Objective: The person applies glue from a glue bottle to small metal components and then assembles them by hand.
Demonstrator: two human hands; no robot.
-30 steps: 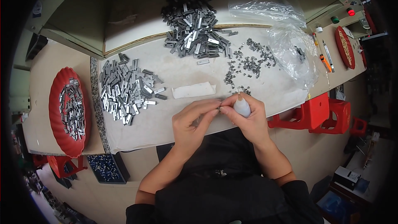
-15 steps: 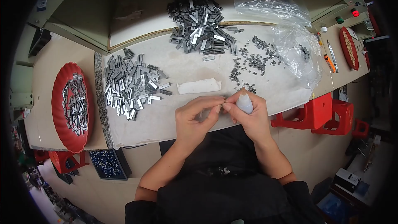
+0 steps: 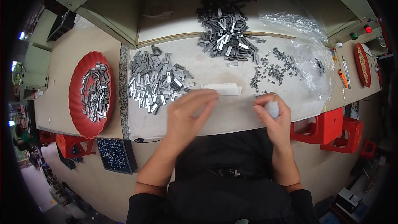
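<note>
My left hand point(image 3: 187, 114), somewhat blurred, hovers over the near part of the white-covered bench, with its thumb and fingertips pinched near a folded white paper strip point(image 3: 228, 89). Whatever lies in that pinch is too small to make out. To its right, my right hand point(image 3: 277, 120) is closed round a small white squeeze bottle point(image 3: 272, 108), thumb and forefinger pressed together in front. Tiny dark metal pieces point(image 3: 278, 72) are scattered just beyond that hand. Beyond my left hand lies a spread heap of small grey metal bars point(image 3: 155, 81).
Another tall heap of dark bars point(image 3: 226, 33) spills from the cabinet at the back. A red scalloped tray point(image 3: 78, 99) of bars stands left. A clear plastic bag point(image 3: 309, 70), an orange cutter point(image 3: 343, 79) and a red dish point(image 3: 362, 64) lie right. Red stools point(image 3: 329, 126) stand below.
My hands have come apart from where their fingertips met. The left has moved left over the bench; the right keeps the bottle. The whole view has swung left.
</note>
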